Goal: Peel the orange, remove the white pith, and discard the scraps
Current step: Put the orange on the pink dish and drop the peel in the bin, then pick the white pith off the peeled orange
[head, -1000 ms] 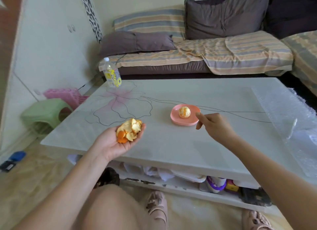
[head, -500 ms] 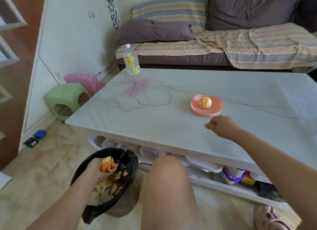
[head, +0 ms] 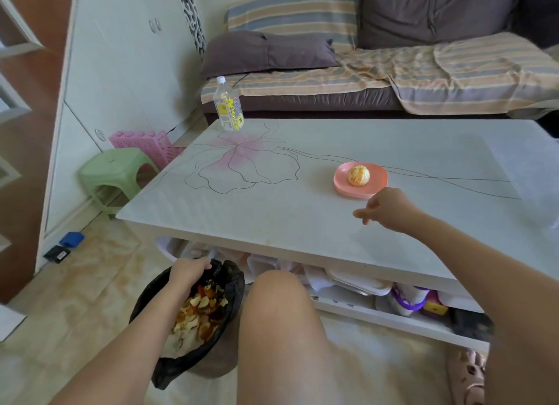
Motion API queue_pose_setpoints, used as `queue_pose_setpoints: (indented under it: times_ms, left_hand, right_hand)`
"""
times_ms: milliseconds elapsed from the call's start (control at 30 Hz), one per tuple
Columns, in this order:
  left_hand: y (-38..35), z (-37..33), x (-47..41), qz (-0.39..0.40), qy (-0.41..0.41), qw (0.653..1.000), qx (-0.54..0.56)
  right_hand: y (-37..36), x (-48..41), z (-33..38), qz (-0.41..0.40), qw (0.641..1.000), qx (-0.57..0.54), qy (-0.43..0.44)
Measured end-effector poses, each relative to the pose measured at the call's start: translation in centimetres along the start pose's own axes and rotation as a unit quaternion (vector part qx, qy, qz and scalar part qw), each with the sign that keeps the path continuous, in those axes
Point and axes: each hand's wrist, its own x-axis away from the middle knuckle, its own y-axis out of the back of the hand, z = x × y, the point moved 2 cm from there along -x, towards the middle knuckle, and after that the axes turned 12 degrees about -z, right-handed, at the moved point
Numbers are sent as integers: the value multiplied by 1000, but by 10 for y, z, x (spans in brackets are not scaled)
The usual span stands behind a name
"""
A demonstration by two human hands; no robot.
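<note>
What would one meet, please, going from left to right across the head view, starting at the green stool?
green stool → left hand at the trash bin → bottle → pink plate with the peeled orange

The left arm reaches down and forward from the lower left, bare and nearly straight at the elbow, with the back of the wrist turned up. The left hand hangs low, just left of the bare knee. Its back faces the camera, the knuckles are bent and the fingers turn down and away, hidden behind the hand. The right arm comes in from the lower right, bare, held higher than the left and angled up and leftward. The right hand is palm down with the wrist level, its fingers loosely curled and holding nothing, and one fingertip pokes out to the left
</note>
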Motion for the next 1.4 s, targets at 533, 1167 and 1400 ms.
queue_pose_setpoints:
  times_ms: [533, 1167, 1400]
  left_hand:
    - [-105, -202, 102, 168, -312, 934, 45]
    - [-275, -268, 54, 86, -466, 873, -115]
    - [-285, -269, 53, 22, -527, 831, -177]
  right_hand:
    - [48, -28, -108, -11, 997, 54, -58]
    - [11, -99, -171, -6, 994, 112, 19]
    - [11, -93, -172, -8, 994, 111, 21]
